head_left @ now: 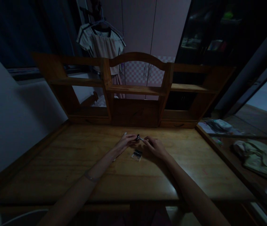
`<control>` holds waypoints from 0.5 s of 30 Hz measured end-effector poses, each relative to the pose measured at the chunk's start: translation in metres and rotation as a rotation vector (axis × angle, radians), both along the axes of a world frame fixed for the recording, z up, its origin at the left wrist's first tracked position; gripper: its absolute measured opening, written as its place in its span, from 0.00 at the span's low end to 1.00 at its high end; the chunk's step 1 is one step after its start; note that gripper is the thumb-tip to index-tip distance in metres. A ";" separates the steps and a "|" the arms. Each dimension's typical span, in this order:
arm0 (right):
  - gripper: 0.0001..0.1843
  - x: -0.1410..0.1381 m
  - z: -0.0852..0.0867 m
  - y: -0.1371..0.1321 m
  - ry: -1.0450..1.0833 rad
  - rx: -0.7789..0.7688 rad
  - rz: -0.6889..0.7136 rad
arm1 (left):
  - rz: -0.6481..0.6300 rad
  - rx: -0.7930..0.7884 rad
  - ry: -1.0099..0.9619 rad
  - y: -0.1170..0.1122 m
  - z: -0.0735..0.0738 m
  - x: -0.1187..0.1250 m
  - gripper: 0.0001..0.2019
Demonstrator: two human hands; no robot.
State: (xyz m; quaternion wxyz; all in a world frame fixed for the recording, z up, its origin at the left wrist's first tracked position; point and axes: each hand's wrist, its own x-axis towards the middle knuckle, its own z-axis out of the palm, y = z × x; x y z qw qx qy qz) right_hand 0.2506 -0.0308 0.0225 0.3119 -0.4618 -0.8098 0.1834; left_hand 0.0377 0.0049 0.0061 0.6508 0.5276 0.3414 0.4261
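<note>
Over the middle of the wooden desk (86, 147), my left hand (125, 142) is closed, its fingertips pinching a small black object (137, 137) too small to name. My right hand (156, 147) is closed around a thin silvery rod (141, 139). The rod's tip meets or nearly meets the black object from the right. Just below both hands lies a small clear packet (136, 155) with something dark in it. A pale, slim stick (125, 134) pokes out behind my left hand, mostly hidden by it.
A wooden shelf unit (135, 90) with low drawers runs along the desk's back edge. A white wall (8, 110) closes off the left. On a lower surface to the right lie yellowish cloth (262, 157) and plastic-wrapped items (220, 125). Clothes (102, 44) hang behind the shelf.
</note>
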 end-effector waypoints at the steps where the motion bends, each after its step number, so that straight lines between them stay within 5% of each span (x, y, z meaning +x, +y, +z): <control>1: 0.18 0.000 -0.001 0.002 0.010 0.004 -0.024 | 0.045 0.049 0.054 0.001 0.002 0.000 0.18; 5: 0.17 0.001 -0.005 0.006 0.092 0.053 -0.135 | 0.070 0.279 0.271 0.000 0.015 -0.009 0.20; 10: 0.15 0.006 -0.005 0.003 0.075 0.103 -0.147 | -0.389 0.318 0.382 -0.019 0.020 -0.023 0.32; 15: 0.16 0.012 0.024 -0.006 0.049 0.214 -0.247 | -0.272 0.442 0.488 -0.041 0.013 -0.021 0.31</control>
